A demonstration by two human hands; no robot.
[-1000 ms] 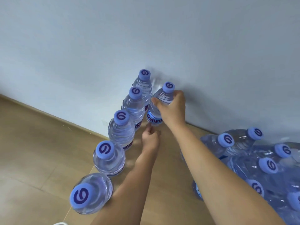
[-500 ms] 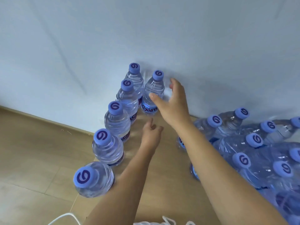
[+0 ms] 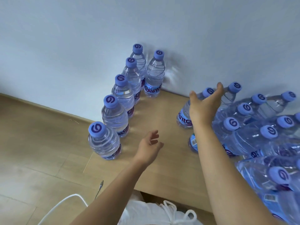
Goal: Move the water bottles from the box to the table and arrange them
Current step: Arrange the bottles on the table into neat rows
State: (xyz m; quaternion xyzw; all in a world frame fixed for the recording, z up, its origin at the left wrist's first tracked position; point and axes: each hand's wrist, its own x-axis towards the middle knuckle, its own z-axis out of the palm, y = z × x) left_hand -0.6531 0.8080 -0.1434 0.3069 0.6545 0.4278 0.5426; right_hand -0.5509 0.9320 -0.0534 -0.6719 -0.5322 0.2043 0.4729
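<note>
Several clear water bottles with blue caps stand upright in a row (image 3: 116, 109) along the left edge of the light wooden table (image 3: 162, 168). One more bottle (image 3: 154, 78) stands beside the row's far end, against the wall. A shrink-wrapped pack of bottles (image 3: 253, 132) fills the table's right side. My right hand (image 3: 205, 104) is spread open in front of the pack's nearest bottle (image 3: 184, 117), thumb and fingers apart, holding nothing. My left hand (image 3: 150, 147) hovers over the table's middle with fingers loosely curled and empty.
A pale wall (image 3: 146, 21) backs the table. Wooden floor (image 3: 32, 143) lies to the left, below the table edge. A white cable (image 3: 65, 203) runs across the floor near my lap. White clothing with a drawstring (image 3: 162, 215) shows at the bottom.
My right hand let go of the bottle it set beside the row's far end and swung right to the wrapped pack. My left hand drew back toward me a little.
</note>
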